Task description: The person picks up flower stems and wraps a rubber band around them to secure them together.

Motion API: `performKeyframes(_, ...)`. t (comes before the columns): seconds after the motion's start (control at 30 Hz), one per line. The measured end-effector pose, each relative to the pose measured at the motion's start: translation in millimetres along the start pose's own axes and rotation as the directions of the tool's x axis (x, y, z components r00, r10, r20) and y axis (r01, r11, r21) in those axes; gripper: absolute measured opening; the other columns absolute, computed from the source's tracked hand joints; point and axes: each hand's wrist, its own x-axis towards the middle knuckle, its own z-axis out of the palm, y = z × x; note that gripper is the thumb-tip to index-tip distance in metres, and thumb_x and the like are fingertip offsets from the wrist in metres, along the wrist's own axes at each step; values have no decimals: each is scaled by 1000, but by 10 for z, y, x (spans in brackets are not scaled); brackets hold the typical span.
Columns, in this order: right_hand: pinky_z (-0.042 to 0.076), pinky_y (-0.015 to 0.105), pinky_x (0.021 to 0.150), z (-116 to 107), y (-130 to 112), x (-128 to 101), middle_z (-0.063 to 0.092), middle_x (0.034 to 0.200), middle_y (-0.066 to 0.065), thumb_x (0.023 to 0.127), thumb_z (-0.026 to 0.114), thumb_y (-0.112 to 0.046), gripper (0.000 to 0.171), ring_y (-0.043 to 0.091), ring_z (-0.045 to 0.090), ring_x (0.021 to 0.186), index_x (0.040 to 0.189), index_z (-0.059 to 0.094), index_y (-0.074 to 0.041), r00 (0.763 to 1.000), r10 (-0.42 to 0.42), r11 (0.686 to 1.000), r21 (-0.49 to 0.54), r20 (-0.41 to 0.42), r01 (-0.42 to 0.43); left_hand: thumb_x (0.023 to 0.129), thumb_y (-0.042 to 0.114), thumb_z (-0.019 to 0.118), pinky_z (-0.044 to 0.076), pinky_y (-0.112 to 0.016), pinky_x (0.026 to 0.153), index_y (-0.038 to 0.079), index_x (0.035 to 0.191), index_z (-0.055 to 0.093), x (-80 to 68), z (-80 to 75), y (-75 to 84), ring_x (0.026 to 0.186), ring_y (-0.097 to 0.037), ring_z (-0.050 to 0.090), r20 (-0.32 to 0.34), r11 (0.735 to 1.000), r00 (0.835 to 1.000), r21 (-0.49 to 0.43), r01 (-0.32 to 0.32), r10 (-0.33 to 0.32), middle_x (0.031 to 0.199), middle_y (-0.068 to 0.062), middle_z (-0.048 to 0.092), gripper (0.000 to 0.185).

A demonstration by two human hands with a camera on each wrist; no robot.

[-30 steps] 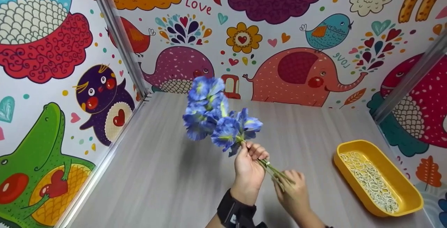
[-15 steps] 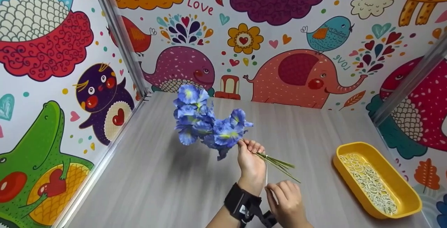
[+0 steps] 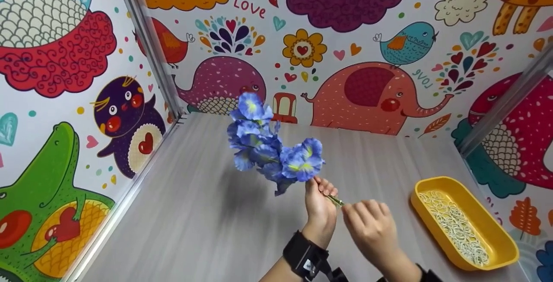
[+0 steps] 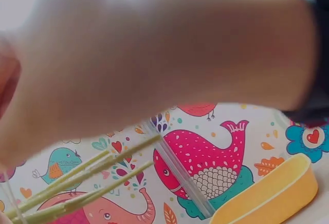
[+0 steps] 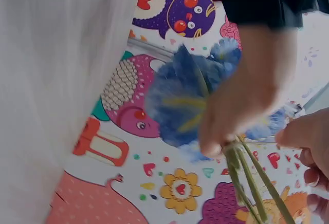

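Your left hand (image 3: 320, 206) grips the stems (image 5: 250, 179) just below the blue flowers (image 3: 300, 161), which spread toward 11 o'clock of it, above the table (image 3: 181, 213). Half a second ago your right hand (image 3: 372, 230) was lower, toward 6 o'clock, drawing the pale band (image 5: 263, 143) down from the stems; now it has come up to about 4 o'clock of your left hand, hiding the stem ends in the head view. The right wrist view shows the band running straight from the stems to your right thumb, so you seem to be pinching it, though the exact contact is unclear. That suggests the bunch is being bound, with the wrap not yet finished. The yellow tray (image 3: 503, 251) of loose loops (image 3: 453, 226) sits at 3 o'clock, apart from both hands.
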Motion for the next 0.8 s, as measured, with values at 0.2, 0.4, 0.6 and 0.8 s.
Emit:
performKeyframes(0.2, 34, 37, 55, -4, 197, -22, 53, 61, 7, 93, 52, -8, 25, 26, 47, 58, 70, 61, -2, 997, 55, 998, -37, 58, -53, 100, 37, 32, 30, -19, 62, 16, 84, 40, -83, -110, 3, 60, -4, 33, 100, 974, 983, 183, 137, -157, 68, 7, 35, 28)
performKeyframes(0.4, 35, 40, 56, -51, 426, -53, 56, 60, 8, 85, 56, -9, 19, 28, 48, 58, 68, 62, -3, 988, 131, 991, 4, 84, -132, 106, 22, 26, 36, -20, 69, 12, 93, 40, -133, -170, 68, 68, -7, 37, 226, 934, 937, 301, 194, -267, 76, 3, 37, 22)
performKeyframes(0.6, 35, 43, 59, -97, 644, -64, 57, 63, 10, 81, 58, -10, 14, 31, 49, 63, 72, 64, -2, 976, 184, 983, 0, 119, -185, 107, 16, 29, 44, -20, 70, 11, 92, 43, -124, -207, 103, 71, -7, 46, 262, 899, 916, 398, 185, -305, 77, 3, 43, 22)
performKeyframes(0.8, 32, 44, 58, -105, 849, -120, 55, 62, 9, 79, 62, -11, 11, 32, 49, 67, 74, 65, -1, 952, 265, 964, -2, 156, -268, 106, 14, 34, 50, -20, 71, 9, 94, 47, -92, -270, 143, 73, -7, 51, 272, 857, 885, 464, 224, -378, 79, 1, 49, 18)
